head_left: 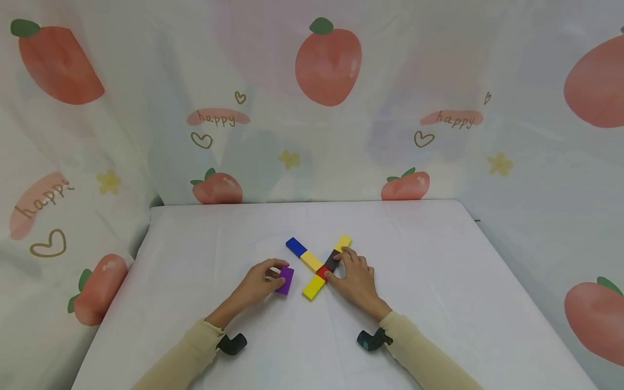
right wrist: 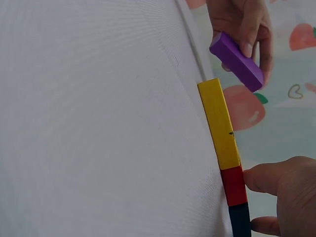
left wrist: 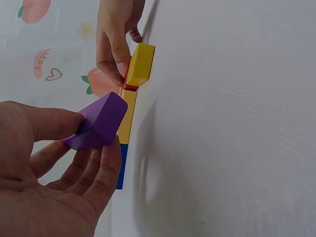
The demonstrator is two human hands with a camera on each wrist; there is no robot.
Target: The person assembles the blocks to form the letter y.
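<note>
My left hand [head_left: 255,283] holds a purple block [head_left: 285,281] between thumb and fingers, left of an X-like arrangement of blocks. In the left wrist view the purple block [left wrist: 102,120] is tilted in that grip. My right hand [head_left: 359,279] rests its thumb against the red block [head_left: 322,272] at the crossing and a fingertip on the dark block [head_left: 332,261]. Beyond the dark block lies a yellow block [head_left: 343,241]; a brighter yellow block [head_left: 313,288] touches the red one on the near side. A pale yellow block [head_left: 310,261] and a blue block [head_left: 296,247] form the upper-left arm.
All the blocks lie in the middle of a table with a white cloth [head_left: 429,260]. A curtain printed with fruit [head_left: 329,67] hangs behind and at both sides. Small black devices [head_left: 232,344] are worn at both wrists, beside beige sleeves [head_left: 424,352].
</note>
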